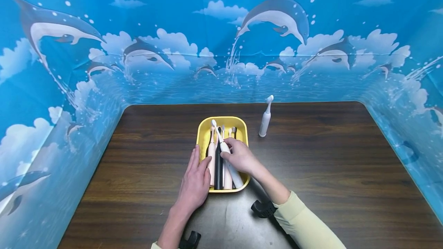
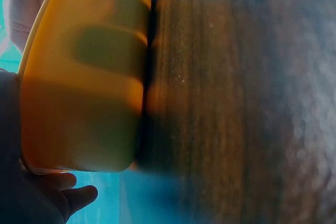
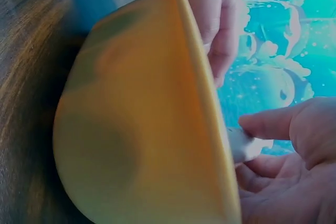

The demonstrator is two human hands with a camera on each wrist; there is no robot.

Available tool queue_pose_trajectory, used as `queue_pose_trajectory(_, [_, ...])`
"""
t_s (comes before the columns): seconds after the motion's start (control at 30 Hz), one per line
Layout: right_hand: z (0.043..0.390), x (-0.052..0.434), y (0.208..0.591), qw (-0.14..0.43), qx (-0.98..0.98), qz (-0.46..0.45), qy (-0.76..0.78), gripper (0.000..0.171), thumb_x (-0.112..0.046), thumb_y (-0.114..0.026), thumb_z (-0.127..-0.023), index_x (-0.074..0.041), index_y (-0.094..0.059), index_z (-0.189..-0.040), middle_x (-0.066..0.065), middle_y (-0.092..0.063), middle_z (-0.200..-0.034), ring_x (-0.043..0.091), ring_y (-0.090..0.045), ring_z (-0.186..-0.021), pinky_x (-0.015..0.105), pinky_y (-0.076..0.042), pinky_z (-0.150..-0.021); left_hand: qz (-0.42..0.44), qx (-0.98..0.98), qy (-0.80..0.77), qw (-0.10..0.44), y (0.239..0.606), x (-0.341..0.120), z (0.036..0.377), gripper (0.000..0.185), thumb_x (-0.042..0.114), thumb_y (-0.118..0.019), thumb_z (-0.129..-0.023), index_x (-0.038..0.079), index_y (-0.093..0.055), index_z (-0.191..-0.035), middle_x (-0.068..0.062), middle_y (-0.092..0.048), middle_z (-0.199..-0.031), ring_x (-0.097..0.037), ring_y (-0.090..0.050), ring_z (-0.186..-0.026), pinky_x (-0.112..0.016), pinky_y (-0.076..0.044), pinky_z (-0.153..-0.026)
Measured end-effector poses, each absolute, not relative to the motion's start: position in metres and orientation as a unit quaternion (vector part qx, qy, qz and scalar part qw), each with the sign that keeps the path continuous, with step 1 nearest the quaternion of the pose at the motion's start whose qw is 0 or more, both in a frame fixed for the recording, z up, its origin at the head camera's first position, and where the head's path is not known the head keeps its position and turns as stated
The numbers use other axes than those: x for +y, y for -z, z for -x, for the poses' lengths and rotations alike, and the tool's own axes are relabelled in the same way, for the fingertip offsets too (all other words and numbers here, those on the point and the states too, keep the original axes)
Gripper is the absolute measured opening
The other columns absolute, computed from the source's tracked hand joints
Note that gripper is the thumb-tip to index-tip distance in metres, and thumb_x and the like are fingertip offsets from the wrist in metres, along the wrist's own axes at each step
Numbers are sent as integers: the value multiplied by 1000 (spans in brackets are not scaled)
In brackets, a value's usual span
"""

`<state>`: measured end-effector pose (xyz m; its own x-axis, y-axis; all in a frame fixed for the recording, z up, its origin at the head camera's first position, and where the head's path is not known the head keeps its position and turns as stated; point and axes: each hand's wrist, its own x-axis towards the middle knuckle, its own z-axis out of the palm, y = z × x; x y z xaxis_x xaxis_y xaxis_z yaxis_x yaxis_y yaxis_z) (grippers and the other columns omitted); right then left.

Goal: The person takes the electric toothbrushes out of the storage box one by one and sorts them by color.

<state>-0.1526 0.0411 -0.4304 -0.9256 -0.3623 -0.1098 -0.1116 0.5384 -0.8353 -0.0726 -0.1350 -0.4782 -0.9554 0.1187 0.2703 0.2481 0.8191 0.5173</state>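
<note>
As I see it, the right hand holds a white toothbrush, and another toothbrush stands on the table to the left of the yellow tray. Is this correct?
Only the side is wrong: the head view shows the standing toothbrush to the right of the tray.

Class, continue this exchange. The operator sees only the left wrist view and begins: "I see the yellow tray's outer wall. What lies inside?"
Observer: Several toothbrushes lie in the yellow tray, among them a black toothbrush.

Operator: What is the right hand holding?

Observer: Its fingers and thumb grip a white toothbrush, as the head view shows.

Operator: Is there a toothbrush outside the tray?

Observer: Yes. A second white toothbrush stands on the table, to the right of the tray.
</note>
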Motion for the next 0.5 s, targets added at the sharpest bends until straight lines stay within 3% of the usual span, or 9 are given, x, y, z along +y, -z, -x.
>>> queue_pose_trajectory(0.27, [147, 60, 421, 154, 838, 177, 492, 32, -4, -67, -93, 5, -62, -123, 7, -65, -96, 17, -60, -86, 32, -52, -78, 95, -945, 289, 115, 480, -134, 72, 35, 7, -55, -99, -2, -65, -132, -26, -24, -165, -40, -26, -151, -54, -33, -117])
queue_pose_trajectory(0.5, [141, 81, 416, 161, 800, 176, 551, 35, 0, -68, -94, 5, -59, -127, 14, -65, -106, 22, -64, -91, 39, -60, -69, 86, -945, 295, 110, 480, -134, 72, 36, 8, -54, -100, -1, -64, -134, -25, -22, -165, -39, -24, -152, -54, -30, -118])
